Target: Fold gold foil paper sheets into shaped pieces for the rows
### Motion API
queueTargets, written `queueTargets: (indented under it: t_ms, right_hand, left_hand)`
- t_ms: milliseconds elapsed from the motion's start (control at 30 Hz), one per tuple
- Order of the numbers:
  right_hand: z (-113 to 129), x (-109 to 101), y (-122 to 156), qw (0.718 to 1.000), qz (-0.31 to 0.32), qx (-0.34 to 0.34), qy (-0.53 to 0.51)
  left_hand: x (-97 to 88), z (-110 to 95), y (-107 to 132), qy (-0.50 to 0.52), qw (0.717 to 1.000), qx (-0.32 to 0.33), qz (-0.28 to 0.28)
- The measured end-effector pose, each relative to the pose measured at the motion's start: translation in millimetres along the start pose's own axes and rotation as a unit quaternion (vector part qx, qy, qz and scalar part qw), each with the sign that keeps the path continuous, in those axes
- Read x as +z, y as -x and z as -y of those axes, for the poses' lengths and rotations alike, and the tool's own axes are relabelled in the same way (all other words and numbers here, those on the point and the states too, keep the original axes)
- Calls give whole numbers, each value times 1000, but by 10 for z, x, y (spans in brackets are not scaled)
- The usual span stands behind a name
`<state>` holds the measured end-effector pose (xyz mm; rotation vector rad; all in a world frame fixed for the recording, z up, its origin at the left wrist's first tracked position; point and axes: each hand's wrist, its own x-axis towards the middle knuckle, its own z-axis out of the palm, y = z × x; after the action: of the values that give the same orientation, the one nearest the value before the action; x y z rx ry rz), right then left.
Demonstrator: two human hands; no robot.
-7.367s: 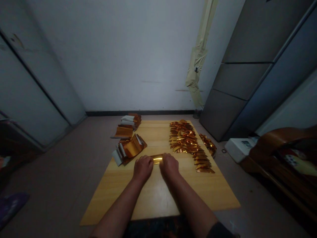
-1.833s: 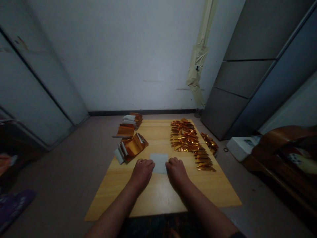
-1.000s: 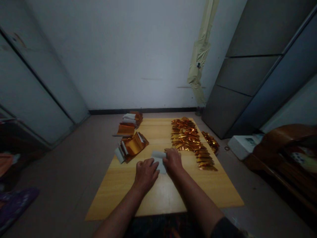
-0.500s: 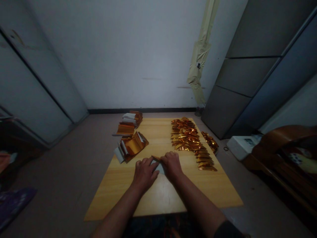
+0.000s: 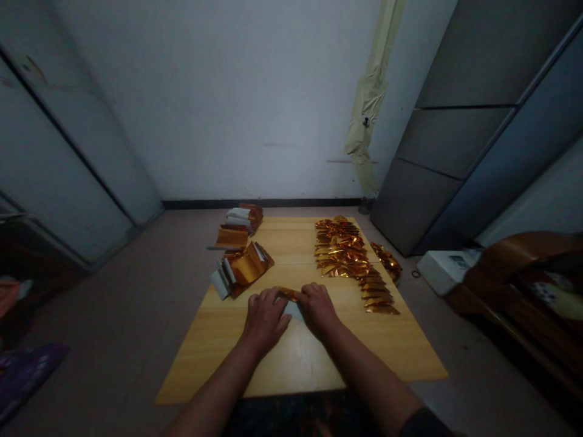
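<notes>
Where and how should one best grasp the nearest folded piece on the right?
I would probably grip this folded gold piece by its pointed right tip, with the right hand coming from the right: the tip juts past the next piece, close behind.

no legible text, small dark label [image 5: 456, 261] on the white box [image 5: 438, 274] at middle right of the frame, too small to read

Sheet [image 5: 295, 312] in my fingers [image 5: 274, 297]: looks like paper, matt grey one face, shiny gold foil the other
Folded pieces [image 5: 342, 247] to my right: glossy, crinkled foil
Left stacks [image 5: 246, 267]: smooth metallic sheen, matt grey backs
My bench [image 5: 300, 367]: smooth wood grain, softly shiny
</notes>
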<state>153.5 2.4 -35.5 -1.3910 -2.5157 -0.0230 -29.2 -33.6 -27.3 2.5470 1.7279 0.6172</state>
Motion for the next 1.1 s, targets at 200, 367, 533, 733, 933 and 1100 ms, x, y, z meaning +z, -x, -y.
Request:
queueTargets:
  t_ms: [200, 367, 533, 733, 933, 1100]
  right_hand:
    - [2, -7, -2, 1000, 11, 2, 8]
    - [13, -42, -9, 1000, 16, 6, 2]
    - [26, -76, -14, 1000, 29, 3, 1]
    - [18, -73, -9, 1000, 28, 6, 0]
    - [-2, -29, 13, 1000, 21, 5, -2]
    - [-31, -47, 61, 1000, 12, -5, -5]
  left_hand:
    - [18, -4, 18, -37, 999, 7, -22]
    - [55, 11, -17, -50, 998, 48, -1]
    - [81, 29, -31, -35, 997, 48, 41]
    - [91, 32, -24, -16, 996, 29, 80]
    - [122, 39, -11, -18, 996, 25, 78]
    - [135, 45, 0, -14, 997, 26, 74]
